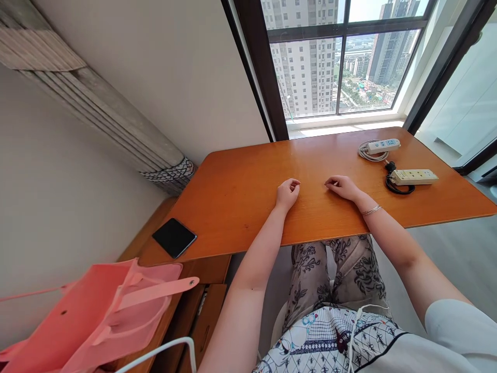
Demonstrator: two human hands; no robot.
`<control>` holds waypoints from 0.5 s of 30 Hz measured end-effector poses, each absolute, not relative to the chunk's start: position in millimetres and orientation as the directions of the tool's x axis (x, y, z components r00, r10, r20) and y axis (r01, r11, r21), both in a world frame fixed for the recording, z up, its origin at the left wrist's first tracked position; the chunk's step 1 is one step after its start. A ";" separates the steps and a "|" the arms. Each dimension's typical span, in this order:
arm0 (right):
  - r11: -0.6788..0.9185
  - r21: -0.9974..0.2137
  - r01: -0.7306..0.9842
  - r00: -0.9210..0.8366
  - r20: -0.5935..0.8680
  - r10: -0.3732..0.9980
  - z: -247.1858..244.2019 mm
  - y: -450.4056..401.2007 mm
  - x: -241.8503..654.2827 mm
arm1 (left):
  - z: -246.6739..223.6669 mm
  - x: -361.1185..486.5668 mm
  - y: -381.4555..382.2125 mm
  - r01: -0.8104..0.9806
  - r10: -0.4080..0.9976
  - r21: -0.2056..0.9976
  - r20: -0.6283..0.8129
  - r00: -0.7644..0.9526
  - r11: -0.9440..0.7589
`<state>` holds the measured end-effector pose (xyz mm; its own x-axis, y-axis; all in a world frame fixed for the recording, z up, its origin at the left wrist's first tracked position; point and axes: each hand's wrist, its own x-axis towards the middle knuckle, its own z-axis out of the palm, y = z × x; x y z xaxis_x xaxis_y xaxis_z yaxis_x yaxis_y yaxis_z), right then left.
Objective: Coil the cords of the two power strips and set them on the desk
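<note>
My left hand (288, 194) rests on the wooden table (233, 191) near its front edge, its fingers loosely curled in and nothing showing in them. A short gap away, my right hand (342, 187) lies on the same tabletop, fingers bent and together, also with no object visible. It wears a thin bracelet (371, 210) at the wrist. Nearest to it, on the right, are a cream power strip (414, 177) with a coiled black cord and plug, and behind that a white power strip (383, 146) with its cable coiled beside it.
A black tablet or phone (174, 238) lies at the table's left front corner. Left of the table, a pink bag (101, 300) stands open above wooden drawers (207, 316). A window (341, 67) is behind the table, and a tied curtain (116, 119) hangs on the left.
</note>
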<state>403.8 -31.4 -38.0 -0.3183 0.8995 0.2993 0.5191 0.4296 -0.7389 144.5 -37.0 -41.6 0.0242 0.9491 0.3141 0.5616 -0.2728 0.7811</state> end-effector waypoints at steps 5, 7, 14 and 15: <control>0.441 -0.743 0.504 -0.330 0.306 0.893 -36.1 -33.6 403.6 | -42.6 143.7 -35.8 0.555 0.951 0.784 0.307 0.039 -0.277; 0.435 -0.741 0.511 -0.327 0.300 0.896 -35.5 -35.0 402.7 | -42.8 143.5 -35.5 0.546 0.951 0.790 0.306 0.040 -0.278; 0.451 -0.707 0.544 -0.366 0.284 0.886 -36.0 -37.1 397.9 | -44.7 141.4 -35.2 0.485 0.953 0.832 0.302 0.014 -0.271; 0.449 -0.706 0.547 -0.368 0.280 0.887 -35.7 -37.1 397.7 | -44.7 141.0 -35.3 0.482 0.953 0.834 0.301 0.012 -0.269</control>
<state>397.7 -37.1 -35.7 -0.3677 0.8869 0.2796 0.5470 0.4494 -0.7062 141.0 -35.3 -44.7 0.0117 0.9535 0.3013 0.4815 -0.2694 0.8340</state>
